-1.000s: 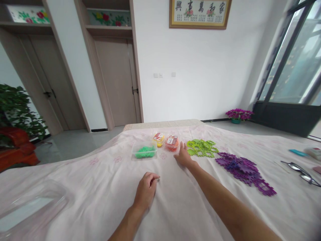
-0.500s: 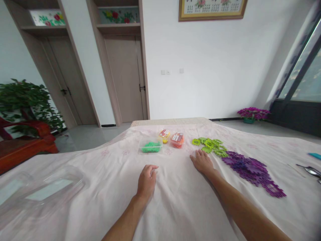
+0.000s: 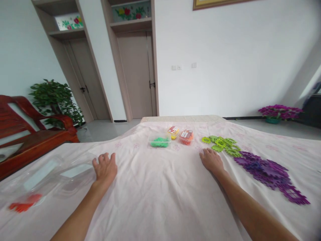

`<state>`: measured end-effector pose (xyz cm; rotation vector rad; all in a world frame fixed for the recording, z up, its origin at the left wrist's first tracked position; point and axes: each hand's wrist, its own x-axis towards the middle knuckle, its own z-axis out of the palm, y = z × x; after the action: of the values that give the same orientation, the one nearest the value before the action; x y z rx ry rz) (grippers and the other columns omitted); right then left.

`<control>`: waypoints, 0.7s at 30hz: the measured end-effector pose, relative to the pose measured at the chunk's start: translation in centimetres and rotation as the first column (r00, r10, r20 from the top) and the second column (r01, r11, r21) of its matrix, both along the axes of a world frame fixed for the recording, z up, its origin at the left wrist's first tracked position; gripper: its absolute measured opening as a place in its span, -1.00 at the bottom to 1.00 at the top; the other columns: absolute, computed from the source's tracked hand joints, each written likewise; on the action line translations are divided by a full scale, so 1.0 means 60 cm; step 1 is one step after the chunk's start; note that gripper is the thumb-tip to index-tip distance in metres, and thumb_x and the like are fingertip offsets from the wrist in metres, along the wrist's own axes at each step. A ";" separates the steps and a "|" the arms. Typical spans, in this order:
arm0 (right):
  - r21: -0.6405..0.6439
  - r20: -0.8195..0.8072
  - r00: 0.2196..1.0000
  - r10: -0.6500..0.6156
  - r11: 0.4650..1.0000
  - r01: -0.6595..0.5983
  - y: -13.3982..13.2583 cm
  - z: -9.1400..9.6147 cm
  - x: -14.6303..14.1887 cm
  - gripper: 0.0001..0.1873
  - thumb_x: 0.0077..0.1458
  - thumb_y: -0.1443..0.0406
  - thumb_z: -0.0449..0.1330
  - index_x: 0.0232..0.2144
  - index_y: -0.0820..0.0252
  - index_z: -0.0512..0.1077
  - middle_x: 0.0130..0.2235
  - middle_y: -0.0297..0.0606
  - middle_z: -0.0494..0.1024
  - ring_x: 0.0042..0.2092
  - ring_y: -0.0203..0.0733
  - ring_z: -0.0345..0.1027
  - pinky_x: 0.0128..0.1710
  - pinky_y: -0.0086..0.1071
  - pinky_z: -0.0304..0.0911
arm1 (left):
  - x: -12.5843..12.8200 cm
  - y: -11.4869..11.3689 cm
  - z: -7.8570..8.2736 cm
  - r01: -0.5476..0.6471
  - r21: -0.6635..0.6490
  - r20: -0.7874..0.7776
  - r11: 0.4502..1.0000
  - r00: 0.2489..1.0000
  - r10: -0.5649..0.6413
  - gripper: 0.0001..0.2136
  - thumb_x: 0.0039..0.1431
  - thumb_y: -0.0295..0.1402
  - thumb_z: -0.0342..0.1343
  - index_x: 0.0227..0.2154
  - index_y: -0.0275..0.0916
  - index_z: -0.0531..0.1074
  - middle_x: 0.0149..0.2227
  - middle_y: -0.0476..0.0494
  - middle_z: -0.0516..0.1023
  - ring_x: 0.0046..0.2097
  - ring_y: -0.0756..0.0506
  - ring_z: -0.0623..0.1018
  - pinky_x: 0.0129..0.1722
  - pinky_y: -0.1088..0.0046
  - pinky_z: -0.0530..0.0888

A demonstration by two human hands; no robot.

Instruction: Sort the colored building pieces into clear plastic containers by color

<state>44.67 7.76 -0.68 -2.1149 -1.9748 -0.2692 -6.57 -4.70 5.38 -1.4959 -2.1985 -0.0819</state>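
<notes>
My left hand [image 3: 105, 167] is over the left part of the cloth, fingers spread and holding nothing. Beside its fingertips lies a clear plastic container [image 3: 76, 171] with a pale label; I cannot tell whether they touch. Farther left is a similar clear container [image 3: 40, 174], with orange-red pieces [image 3: 25, 203] near it. My right hand [image 3: 212, 161] rests on the cloth, fingers stretched out, just short of some lime-green flat notched pieces [image 3: 220, 143]. Purple notched pieces [image 3: 269, 172] form a heap to its right.
At the table's far middle stand a clear box of green bits [image 3: 159, 142], a labelled box of yellow bits [image 3: 173, 132] and one of orange bits [image 3: 186, 137]. A pink-white cloth [image 3: 160, 194] with folds covers the table. A wooden bench [image 3: 50, 134] stands left.
My left hand has moved left from the middle of the cloth to the clear containers, and its fingers have spread. The view has turned left. My right hand stays by the lime-green pieces.
</notes>
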 end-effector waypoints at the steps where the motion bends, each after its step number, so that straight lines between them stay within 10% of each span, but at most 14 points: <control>1: -0.001 -0.003 1.000 -0.003 1.000 0.003 -0.001 0.001 -0.001 -0.55 0.37 0.12 -0.09 0.01 0.28 0.44 0.10 0.06 0.45 0.14 0.09 0.29 0.07 -0.19 0.16 | -0.017 -0.006 -0.002 -0.040 -0.030 -0.028 0.999 0.999 0.039 -0.57 0.20 -0.49 -0.06 0.12 -0.23 0.43 0.13 -0.41 0.42 0.12 -0.36 0.38 0.15 -0.09 0.09; 11: -0.025 -0.018 1.000 -0.016 1.000 0.015 -0.003 0.007 -0.002 -0.56 0.36 0.14 -0.06 0.06 0.26 0.44 0.13 0.05 0.44 0.16 0.07 0.29 0.08 -0.19 0.15 | -0.078 -0.011 -0.012 0.024 -0.281 0.098 0.959 0.995 0.004 -0.52 0.31 -0.55 -0.31 0.08 -0.28 0.45 -0.04 -0.41 0.55 -0.04 -0.30 0.55 -0.17 0.23 0.37; 17: -0.016 -0.030 0.999 -0.019 1.000 0.019 -0.005 0.009 -0.003 -0.57 0.35 0.15 -0.06 0.02 0.26 0.46 0.11 0.06 0.46 0.13 0.07 0.32 0.06 -0.19 0.16 | 0.044 -0.021 -0.014 0.288 -0.255 0.154 0.923 0.954 -0.256 -0.54 0.32 -0.56 -0.21 0.13 -0.11 0.43 -0.03 -0.20 0.57 0.01 -0.14 0.54 -0.03 0.33 0.40; 21: -0.020 -0.026 1.000 -0.016 1.000 0.016 -0.005 0.013 -0.003 -0.56 0.34 0.15 -0.08 0.00 0.26 0.47 0.10 0.05 0.47 0.12 0.10 0.33 0.03 -0.17 0.19 | 0.165 -0.058 -0.001 0.677 -0.137 0.256 0.723 0.729 -0.634 -0.51 0.29 -0.58 -0.16 0.22 -0.14 0.33 -0.12 -0.16 0.60 -0.09 -0.12 0.57 -0.02 0.32 0.47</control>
<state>44.50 7.47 0.12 -2.1361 -1.9548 -0.2251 3.36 -8.17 5.32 -2.4432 -1.7233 -0.2274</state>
